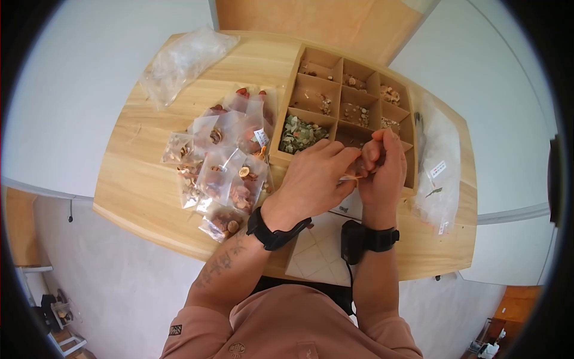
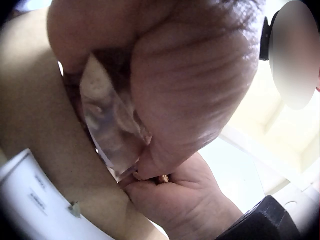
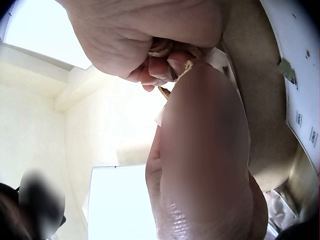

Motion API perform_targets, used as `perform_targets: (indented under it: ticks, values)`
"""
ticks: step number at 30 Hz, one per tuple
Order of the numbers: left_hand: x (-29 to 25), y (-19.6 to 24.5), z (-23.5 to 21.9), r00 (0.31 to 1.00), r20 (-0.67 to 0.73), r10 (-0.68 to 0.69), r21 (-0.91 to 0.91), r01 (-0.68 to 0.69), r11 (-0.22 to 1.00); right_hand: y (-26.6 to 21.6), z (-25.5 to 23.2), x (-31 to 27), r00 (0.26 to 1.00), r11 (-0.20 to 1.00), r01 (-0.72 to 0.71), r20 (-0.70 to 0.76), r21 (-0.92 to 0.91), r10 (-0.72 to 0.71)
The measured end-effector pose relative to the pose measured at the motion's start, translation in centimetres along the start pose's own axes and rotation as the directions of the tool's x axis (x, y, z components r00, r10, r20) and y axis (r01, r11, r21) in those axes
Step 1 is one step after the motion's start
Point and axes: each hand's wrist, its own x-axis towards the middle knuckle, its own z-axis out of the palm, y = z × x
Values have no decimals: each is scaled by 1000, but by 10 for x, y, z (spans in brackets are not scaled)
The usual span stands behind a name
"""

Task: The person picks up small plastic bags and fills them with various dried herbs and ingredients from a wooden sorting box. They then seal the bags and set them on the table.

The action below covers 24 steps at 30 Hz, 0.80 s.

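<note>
My left hand (image 1: pixel 317 179) pinches a small clear plastic sachet (image 2: pixel 112 130) at the front edge of the wooden compartment box (image 1: pixel 341 85). Close beside it, my right hand (image 1: pixel 385 173) is turned palm inward with its fingers curled. Dried pale slices (image 3: pixel 161 49) show between those fingers and the palm in the right wrist view. The two hands meet at the sachet, and the left fingers hide part of it. Below them lies a white scale (image 3: pixel 305 95) with TARE and UNIT labels and a leaf scrap on it.
Dried green leaves (image 1: pixel 304 133) fill one box compartment; others hold scattered tan bits. Left of the box is a heap of filled clear sachets (image 1: pixel 218 161). Large plastic bags lie at the back left (image 1: pixel 188 63) and on the right (image 1: pixel 441 191). A pale tile-patterned board (image 1: pixel 317 248) sits in front.
</note>
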Motion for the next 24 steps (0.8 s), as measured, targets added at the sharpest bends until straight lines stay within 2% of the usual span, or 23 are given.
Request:
perform_targets:
  ticks: [10,19,24]
  values:
    - [3,2,-1,999,5,-47,-68,47,997,4,-5,2,999,999,-15,38,32,13]
    - [4,10,-1,999,26,-38,-42,39,998,-5,-2,3,997,991,-70,-19,118,72]
    - [0,18,-3,997,13,-78,-127,79,989,-15,4,0,997,979,-66,-28,195,72]
